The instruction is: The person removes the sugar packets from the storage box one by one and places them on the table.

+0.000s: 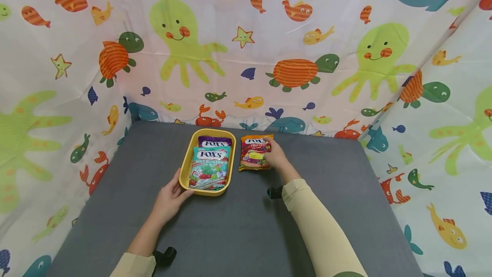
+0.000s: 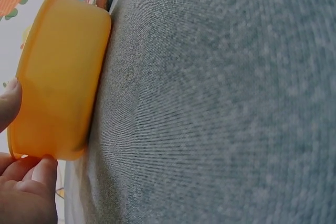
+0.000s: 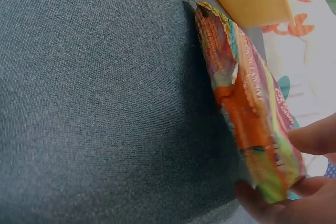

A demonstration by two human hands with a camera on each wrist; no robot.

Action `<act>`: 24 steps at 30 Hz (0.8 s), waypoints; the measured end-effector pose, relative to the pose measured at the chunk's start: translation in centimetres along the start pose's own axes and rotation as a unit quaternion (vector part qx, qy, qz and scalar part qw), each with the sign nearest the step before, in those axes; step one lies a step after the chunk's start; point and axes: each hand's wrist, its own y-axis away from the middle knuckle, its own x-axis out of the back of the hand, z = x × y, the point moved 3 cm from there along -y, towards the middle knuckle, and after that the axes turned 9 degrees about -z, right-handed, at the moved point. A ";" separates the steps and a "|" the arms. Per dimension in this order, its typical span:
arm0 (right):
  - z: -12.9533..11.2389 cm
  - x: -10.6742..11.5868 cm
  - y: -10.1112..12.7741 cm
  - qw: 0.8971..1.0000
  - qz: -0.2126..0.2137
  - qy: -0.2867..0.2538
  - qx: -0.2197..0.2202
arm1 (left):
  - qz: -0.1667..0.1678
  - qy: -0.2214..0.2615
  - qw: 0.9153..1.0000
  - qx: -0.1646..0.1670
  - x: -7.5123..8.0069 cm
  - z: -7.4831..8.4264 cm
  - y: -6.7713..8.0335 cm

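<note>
Pinching the right edge of the red-and-orange, glossy plastic candy bag [image 1: 253, 153] with the right hand [image 1: 275, 156], with thumb on the printed face and fingers at the edge, just right of the yellow, rounded-rectangular plastic tub [image 2: 63, 72] on the dark grey, cloth-textured desk [image 1: 230, 234]. Reaching farther forward with the sleeved right arm [image 1: 323, 225] than with the left arm [image 1: 147, 232]. Holding the tub, loaded with a teal plastic candy bag [image 1: 210, 168] overlapping a purple plastic candy bag [image 1: 215, 141], by the near-left corner between thumb and fingers of the left hand [image 1: 169, 198].
</note>
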 end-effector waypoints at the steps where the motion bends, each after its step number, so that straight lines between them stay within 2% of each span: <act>1: 0.0 0.0 0.0 1.000 0.000 0.000 -0.001 | 0.000 0.002 1.000 0.001 0.0 0.0 0.0; 9: -0.3 0.1 0.8 0.999 0.013 0.037 -0.005 | 0.000 0.002 1.000 0.008 0.0 0.1 0.1; 14: -1.3 0.1 1.4 0.997 0.047 0.058 0.019 | -0.001 -0.002 1.000 0.013 0.1 0.1 0.0; 19: -2.6 0.0 1.6 0.995 0.075 0.045 0.050 | -0.002 0.003 1.000 0.009 0.0 0.0 -0.2; 24: -3.7 -0.2 2.0 0.995 0.066 0.029 0.074 | -0.002 0.000 1.000 0.006 0.1 -0.1 -0.1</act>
